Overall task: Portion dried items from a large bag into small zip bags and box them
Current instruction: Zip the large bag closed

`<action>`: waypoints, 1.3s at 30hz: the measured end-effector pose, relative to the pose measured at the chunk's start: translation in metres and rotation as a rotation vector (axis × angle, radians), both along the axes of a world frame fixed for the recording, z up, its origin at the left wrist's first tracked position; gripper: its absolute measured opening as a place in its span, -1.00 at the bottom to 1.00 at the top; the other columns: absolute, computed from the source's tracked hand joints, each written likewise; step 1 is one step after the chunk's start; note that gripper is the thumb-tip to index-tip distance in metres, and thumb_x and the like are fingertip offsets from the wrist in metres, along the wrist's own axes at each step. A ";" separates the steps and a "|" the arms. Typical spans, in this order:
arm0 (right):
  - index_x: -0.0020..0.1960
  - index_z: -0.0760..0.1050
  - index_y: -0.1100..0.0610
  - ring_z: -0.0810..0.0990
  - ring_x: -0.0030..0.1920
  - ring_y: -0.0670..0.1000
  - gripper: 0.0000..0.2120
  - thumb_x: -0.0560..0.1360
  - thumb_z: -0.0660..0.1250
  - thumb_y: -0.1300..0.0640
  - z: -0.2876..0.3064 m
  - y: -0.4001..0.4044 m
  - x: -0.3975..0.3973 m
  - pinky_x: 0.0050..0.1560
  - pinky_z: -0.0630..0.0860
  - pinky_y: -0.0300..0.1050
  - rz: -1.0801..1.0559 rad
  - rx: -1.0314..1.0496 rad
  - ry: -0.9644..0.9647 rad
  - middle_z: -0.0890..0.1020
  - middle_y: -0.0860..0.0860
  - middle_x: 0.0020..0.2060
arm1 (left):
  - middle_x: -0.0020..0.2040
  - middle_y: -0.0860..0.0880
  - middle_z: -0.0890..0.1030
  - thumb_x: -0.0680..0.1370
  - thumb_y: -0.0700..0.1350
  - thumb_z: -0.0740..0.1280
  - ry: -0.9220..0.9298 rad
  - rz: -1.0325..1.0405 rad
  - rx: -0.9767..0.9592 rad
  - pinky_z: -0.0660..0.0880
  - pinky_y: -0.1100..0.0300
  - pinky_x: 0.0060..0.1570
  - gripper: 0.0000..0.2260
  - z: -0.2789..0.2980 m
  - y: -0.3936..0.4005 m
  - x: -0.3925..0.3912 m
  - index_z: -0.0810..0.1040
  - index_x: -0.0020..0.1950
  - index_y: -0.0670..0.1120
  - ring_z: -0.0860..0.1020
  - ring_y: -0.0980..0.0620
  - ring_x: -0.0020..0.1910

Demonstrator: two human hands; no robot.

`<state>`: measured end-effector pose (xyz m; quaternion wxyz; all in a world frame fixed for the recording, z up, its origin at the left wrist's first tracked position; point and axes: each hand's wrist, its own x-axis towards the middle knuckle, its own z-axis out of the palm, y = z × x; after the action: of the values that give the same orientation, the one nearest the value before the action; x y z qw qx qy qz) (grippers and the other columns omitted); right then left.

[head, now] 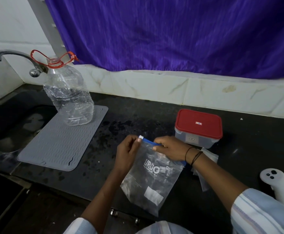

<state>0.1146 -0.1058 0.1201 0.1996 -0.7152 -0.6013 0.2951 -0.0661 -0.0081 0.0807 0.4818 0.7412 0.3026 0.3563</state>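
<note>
Zip bag [152,179]: clear, blue zip strip, dark contents low in bag; held over front edge of black counter [138,114]. L hand [129,149] pinches white slider at strip's end; R hand [169,146] grips strip w/ curled fingers. Small bags [205,176]: clear, flat on counter under R wrist. Box [198,128]: red lid on, just behind R hand. Grey mat [60,142] w/ bottle [68,95], left, by sink.
</note>
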 end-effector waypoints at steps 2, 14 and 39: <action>-0.14 0.49 0.02 0.44 -0.38 -0.12 -0.76 0.55 0.30 -0.13 0.001 0.000 -0.001 -0.30 0.37 -0.17 -0.033 0.045 -0.015 0.51 -0.09 -0.35 | -0.28 0.01 0.55 0.63 -0.15 0.33 -0.032 -0.018 -0.020 0.43 0.20 -0.28 -0.86 0.006 0.001 0.006 0.57 -0.12 -0.11 0.48 0.12 -0.30; -0.07 0.61 0.06 0.62 -0.23 0.02 -0.86 0.54 0.37 0.00 0.031 0.018 -0.020 -0.17 0.56 0.05 -0.158 0.331 0.116 0.66 -0.04 -0.22 | -0.16 -0.01 0.68 0.60 -0.21 0.36 -0.087 -0.052 0.020 0.56 0.14 -0.16 -0.91 0.023 -0.007 0.011 0.67 -0.02 -0.12 0.64 0.01 -0.17; -0.03 0.53 0.04 0.60 -0.26 -0.04 -0.83 0.54 0.34 -0.07 0.063 0.009 -0.038 -0.27 0.53 -0.09 -0.208 0.438 0.084 0.63 -0.05 -0.24 | -0.18 0.07 0.70 0.56 -0.19 0.42 -0.045 0.161 0.090 0.59 0.15 -0.20 -0.93 0.080 -0.019 -0.003 0.70 -0.06 -0.07 0.66 0.09 -0.19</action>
<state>0.0762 -0.0973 0.1835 0.4040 -0.7001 -0.5652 0.1651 -0.0691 -0.0272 0.1607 0.4243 0.7271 0.3340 0.4240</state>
